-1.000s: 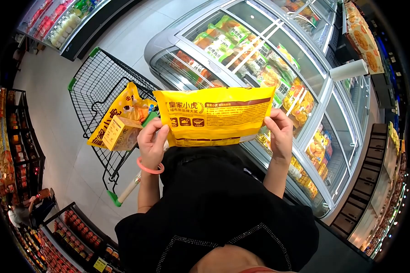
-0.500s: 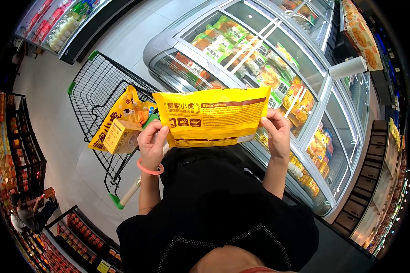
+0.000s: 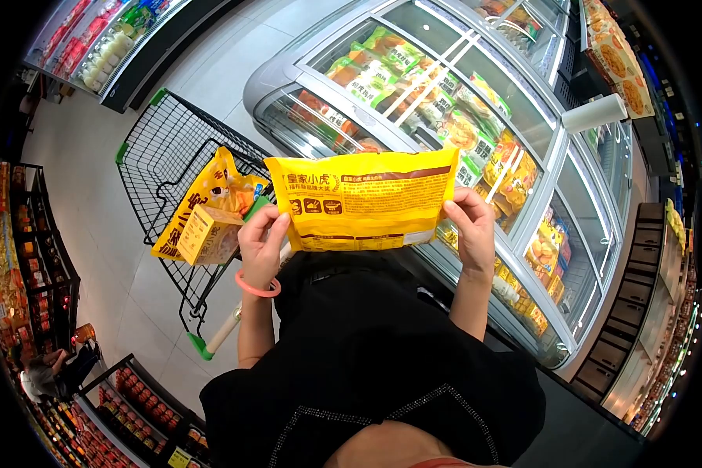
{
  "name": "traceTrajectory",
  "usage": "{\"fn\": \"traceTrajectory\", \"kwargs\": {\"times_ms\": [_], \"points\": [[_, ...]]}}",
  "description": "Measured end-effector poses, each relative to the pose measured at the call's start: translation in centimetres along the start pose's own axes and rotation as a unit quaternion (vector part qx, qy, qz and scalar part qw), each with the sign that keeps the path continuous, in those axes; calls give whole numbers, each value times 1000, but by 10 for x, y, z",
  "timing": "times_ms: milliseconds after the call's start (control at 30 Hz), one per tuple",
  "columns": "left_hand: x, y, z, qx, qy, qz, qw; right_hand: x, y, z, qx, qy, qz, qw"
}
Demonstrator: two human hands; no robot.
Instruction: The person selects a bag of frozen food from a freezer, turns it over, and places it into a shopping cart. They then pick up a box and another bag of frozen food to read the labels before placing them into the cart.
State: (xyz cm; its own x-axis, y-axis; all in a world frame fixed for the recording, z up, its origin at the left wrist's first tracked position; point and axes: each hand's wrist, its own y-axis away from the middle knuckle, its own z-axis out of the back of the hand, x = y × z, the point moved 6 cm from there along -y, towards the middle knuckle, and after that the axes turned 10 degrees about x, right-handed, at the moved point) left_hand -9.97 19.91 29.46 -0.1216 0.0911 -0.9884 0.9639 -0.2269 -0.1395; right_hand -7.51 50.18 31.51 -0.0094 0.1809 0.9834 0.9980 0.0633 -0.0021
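Note:
A yellow printed bag [image 3: 366, 201] is stretched between my two hands, its back with small text and icons facing me. My left hand [image 3: 263, 242] pinches its left edge between thumb and fingers; a pink band [image 3: 258, 285] circles that wrist. On the right edge, my right hand [image 3: 471, 228] grips the bag in the same way. Just left of my left hand stands a black wire cart [image 3: 164, 144] with green corners. Inside it lie another yellow bag [image 3: 210, 191] and a yellow box [image 3: 208, 235].
A glass-topped freezer [image 3: 281, 82] with packaged food runs along the right. Refrigerated shelves [image 3: 144, 66] are at the upper left. At the lower left, a person [image 3: 51, 374] is near shelves of jars [image 3: 144, 405]. Wooden shelving [image 3: 636, 296] stands far right.
The bag and my hands have shifted very slightly, with both hands still gripping. The person at the lower left has changed posture, with the head lower.

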Motion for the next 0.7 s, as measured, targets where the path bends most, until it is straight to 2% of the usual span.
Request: {"fn": "traceTrajectory", "kwargs": {"times_ms": [267,700], "points": [[20,1,5,-18,41,63,997,-3,-2,-2,-4,13,-13,1000],[28,8,4,-21,96,86,991,-13,-1,-4,-15,-7,-20,1000]]}}
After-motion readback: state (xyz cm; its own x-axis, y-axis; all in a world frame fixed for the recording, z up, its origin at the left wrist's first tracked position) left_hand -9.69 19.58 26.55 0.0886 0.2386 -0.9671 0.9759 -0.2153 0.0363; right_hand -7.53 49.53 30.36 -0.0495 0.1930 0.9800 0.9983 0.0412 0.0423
